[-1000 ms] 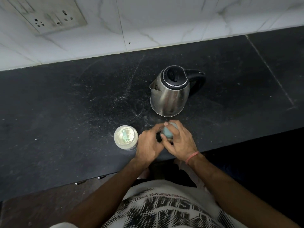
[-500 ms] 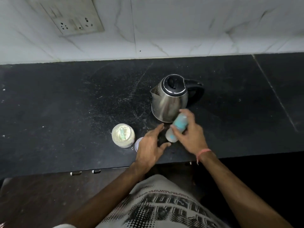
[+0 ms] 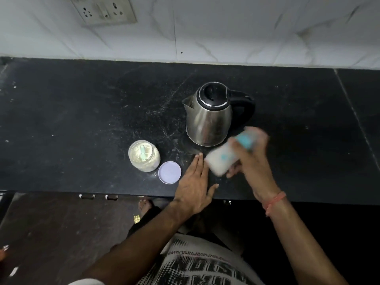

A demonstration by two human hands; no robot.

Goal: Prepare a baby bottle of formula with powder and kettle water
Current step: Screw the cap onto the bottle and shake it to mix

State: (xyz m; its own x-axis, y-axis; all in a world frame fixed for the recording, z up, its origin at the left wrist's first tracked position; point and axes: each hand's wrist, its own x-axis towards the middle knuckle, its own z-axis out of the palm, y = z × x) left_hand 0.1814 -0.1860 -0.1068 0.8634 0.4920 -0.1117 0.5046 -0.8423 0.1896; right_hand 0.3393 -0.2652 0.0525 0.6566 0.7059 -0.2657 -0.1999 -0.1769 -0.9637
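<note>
My right hand (image 3: pixel 254 161) grips a baby bottle (image 3: pixel 223 159) with milky white contents and a teal cap, tilted on its side and motion-blurred, just in front of the steel kettle (image 3: pixel 208 118). The kettle stands upright with its black lid shut and its handle to the right. Flat on the black counter (image 3: pixel 82 112) lies my left hand (image 3: pixel 194 186), fingers apart, holding nothing, just left of the bottle. An open jar of formula powder (image 3: pixel 144 156) with a teal scoop inside stands to the left, its pale lid (image 3: pixel 169 172) lying beside it.
A white marble-tiled wall with a socket panel (image 3: pixel 104 10) runs behind the counter. The counter's front edge passes under my wrists, with drawer handles (image 3: pixel 98 196) below it. A bare foot (image 3: pixel 145 204) shows on the dark floor.
My right hand lifted the bottle off the counter and tipped it sideways, moving it to the right. My left hand let go and now rests flat. The camera view shifted downward.
</note>
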